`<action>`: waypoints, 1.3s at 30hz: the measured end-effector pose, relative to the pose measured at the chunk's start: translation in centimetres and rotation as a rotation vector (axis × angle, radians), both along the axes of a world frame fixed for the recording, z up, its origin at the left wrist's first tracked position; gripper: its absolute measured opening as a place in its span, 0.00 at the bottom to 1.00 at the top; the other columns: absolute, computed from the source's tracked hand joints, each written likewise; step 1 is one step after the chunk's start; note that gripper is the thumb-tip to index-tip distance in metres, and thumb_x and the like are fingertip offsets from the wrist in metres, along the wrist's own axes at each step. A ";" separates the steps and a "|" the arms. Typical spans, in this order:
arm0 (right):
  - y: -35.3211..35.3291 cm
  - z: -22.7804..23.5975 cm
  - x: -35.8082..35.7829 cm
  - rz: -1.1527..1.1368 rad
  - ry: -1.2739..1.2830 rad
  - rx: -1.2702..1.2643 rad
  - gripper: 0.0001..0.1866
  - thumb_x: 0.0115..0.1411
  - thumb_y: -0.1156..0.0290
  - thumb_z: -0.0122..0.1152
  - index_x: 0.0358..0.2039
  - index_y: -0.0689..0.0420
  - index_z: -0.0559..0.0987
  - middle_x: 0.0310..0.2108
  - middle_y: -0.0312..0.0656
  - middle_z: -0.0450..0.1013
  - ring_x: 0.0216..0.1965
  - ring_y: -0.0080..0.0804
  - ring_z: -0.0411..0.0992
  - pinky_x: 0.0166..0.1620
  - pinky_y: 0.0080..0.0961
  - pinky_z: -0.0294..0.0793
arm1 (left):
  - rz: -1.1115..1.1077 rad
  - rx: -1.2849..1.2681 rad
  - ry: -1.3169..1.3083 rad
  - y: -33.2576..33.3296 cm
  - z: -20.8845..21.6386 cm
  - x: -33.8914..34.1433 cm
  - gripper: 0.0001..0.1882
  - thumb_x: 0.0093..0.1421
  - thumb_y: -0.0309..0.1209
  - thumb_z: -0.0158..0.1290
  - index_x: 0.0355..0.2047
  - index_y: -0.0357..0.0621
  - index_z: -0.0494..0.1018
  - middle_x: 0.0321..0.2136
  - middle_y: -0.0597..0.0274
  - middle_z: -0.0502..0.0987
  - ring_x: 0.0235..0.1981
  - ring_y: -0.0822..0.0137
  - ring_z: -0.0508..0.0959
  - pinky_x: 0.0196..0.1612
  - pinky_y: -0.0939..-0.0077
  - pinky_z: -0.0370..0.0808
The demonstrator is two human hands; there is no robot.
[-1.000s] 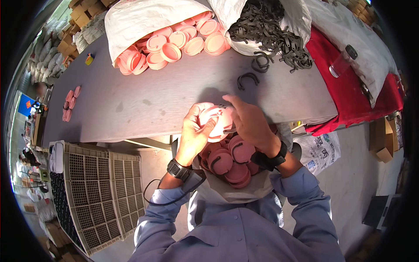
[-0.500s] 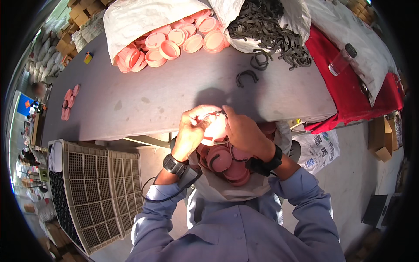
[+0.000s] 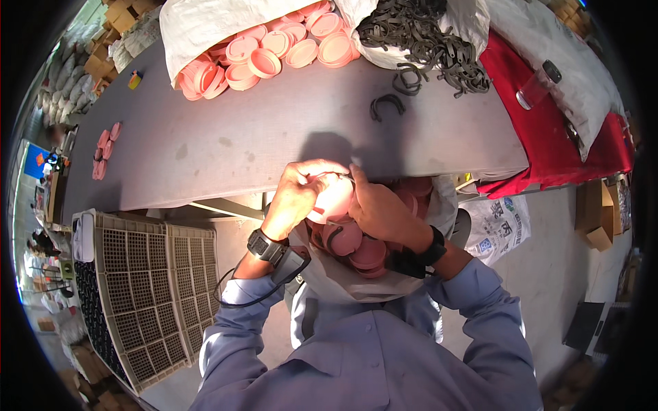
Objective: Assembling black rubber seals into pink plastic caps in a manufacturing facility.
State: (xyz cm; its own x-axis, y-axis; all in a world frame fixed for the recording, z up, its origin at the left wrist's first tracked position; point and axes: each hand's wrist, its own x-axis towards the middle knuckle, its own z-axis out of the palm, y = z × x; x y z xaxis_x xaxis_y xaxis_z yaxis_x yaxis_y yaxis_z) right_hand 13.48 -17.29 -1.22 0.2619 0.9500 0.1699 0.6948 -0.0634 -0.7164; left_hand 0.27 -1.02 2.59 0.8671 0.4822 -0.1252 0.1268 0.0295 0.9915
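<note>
Over the table's front edge, my left hand [image 3: 293,196] and my right hand [image 3: 385,207] are closed on a round pink lid [image 3: 334,201], brightly lit from above. A bit of dark strip shows at its upper rim by my right fingers; most of it is hidden. Below, an open white sack [image 3: 343,281] between my knees holds several pink lids [image 3: 370,253], one with a curved dark handle [image 3: 334,238] against it. Farther back on the table, a curved dark handle [image 3: 388,106] lies apart from the heap of dark handles [image 3: 439,41].
A white sack [image 3: 226,20] spills pink lids [image 3: 264,63] across the back of the grey table [image 3: 226,157]. Small pink pieces [image 3: 105,149] lie at the left. A beige plastic crate [image 3: 147,294] stands at lower left. A clear bottle [image 3: 538,85] rests on red cloth [image 3: 507,109] at right.
The view has shifted slightly, so the table items sit a little higher. Both hands keep hold of the pink lid, which has tilted to show more of its flat face.
</note>
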 end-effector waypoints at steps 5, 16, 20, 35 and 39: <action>0.1 1.3 -0.4 0.002 0.205 -0.001 0.35 0.67 0.70 0.53 0.67 0.80 0.57 0.24 0.65 0.75 0.28 0.63 0.76 0.36 0.52 0.73 | -0.027 -0.001 -0.113 0.7 0.1 -0.3 0.10 0.68 0.18 0.54 0.44 0.36 0.84 0.38 0.60 0.85 0.39 0.71 0.81 0.44 0.76 0.79; 0.0 2.4 -0.5 -0.164 -0.141 0.454 0.11 0.58 0.77 0.67 0.42 0.57 0.82 0.43 0.44 0.76 0.39 0.40 0.78 0.41 0.34 0.80 | 0.281 -0.186 -0.250 0.3 0.2 1.2 0.10 0.72 0.25 0.54 0.48 0.40 0.83 0.35 0.65 0.82 0.34 0.77 0.79 0.41 0.77 0.82; -0.2 2.1 0.2 0.032 -0.200 0.552 0.06 0.56 0.79 0.66 0.35 0.58 0.82 0.42 0.43 0.76 0.38 0.40 0.78 0.40 0.33 0.80 | 0.209 -0.267 -0.260 0.1 -0.6 1.0 0.10 0.72 0.24 0.54 0.49 0.40 0.83 0.35 0.66 0.82 0.35 0.77 0.78 0.40 0.79 0.78; -1.4 1.9 -1.9 -0.266 0.405 0.516 0.10 0.61 0.72 0.60 0.43 0.56 0.81 0.37 0.44 0.76 0.36 0.46 0.75 0.40 0.40 0.76 | 0.400 0.030 -0.313 -5.4 -4.6 -2.4 0.14 0.68 0.22 0.59 0.54 0.37 0.76 0.46 0.62 0.81 0.47 0.71 0.79 0.54 0.74 0.77; -2.8 -4.2 -2.0 -0.179 0.207 0.187 0.20 0.60 0.75 0.59 0.54 0.63 0.76 0.35 0.52 0.77 0.37 0.52 0.77 0.42 0.42 0.77 | 0.321 0.049 -0.208 -7.9 -4.2 -2.5 0.17 0.65 0.21 0.62 0.54 0.37 0.78 0.47 0.62 0.82 0.48 0.71 0.80 0.55 0.74 0.77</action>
